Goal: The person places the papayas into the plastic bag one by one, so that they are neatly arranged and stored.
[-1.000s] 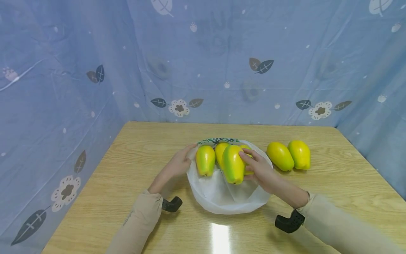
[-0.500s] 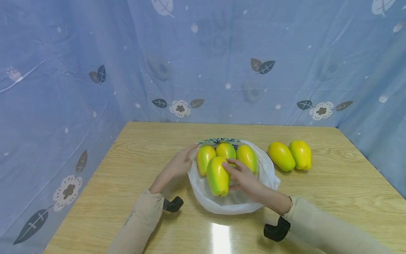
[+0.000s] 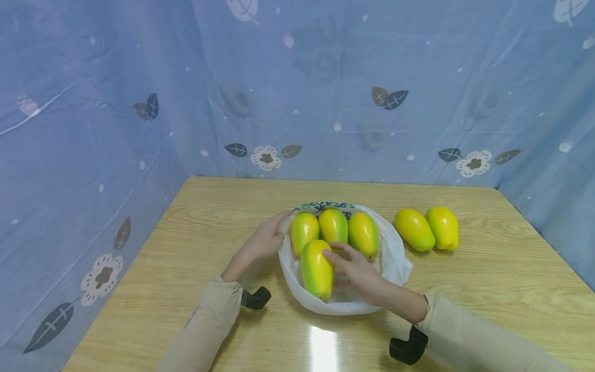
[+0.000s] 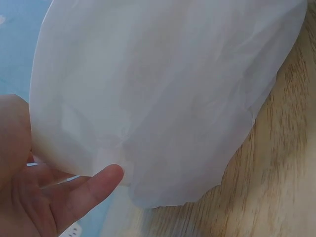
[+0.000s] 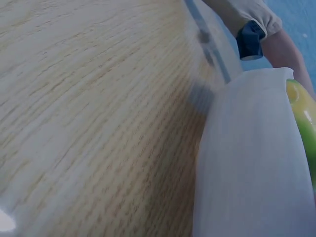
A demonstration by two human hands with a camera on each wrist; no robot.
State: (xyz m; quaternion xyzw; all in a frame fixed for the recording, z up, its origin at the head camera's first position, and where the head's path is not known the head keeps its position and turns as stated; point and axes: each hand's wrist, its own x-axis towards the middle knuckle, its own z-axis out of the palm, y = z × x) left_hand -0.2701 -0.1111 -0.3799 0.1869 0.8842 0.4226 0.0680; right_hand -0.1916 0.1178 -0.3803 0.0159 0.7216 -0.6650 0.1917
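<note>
A round white bag (image 3: 297, 289) stands open on the table, with a green leafy print at its back rim. My left hand (image 3: 264, 238) holds the bag's left rim. In the left wrist view the thumb (image 4: 101, 190) lies on the outer wall, the other fingers behind it. Three yellow-green papayas, the left one (image 3: 304, 231), the middle one (image 3: 333, 225) and the right one (image 3: 364, 235), lie side by side inside. My right hand (image 3: 360, 274) grips another papaya (image 3: 317, 269) low in front of them, within the bag's mouth. In the right wrist view the bag's wall hides that hand.
Two more papayas, one (image 3: 413, 230) tilted against the other (image 3: 443, 228), lie on the wooden table (image 3: 223, 206) right of the bag. A blue patterned curtain (image 3: 297, 103) hangs behind and along both sides. Black wrist mounts (image 3: 255, 298) sit under both sleeves.
My right hand has carried its papaya left, toward me and down, from over the middle of the bag to its front left. The left hand keeps its place at the rim.
</note>
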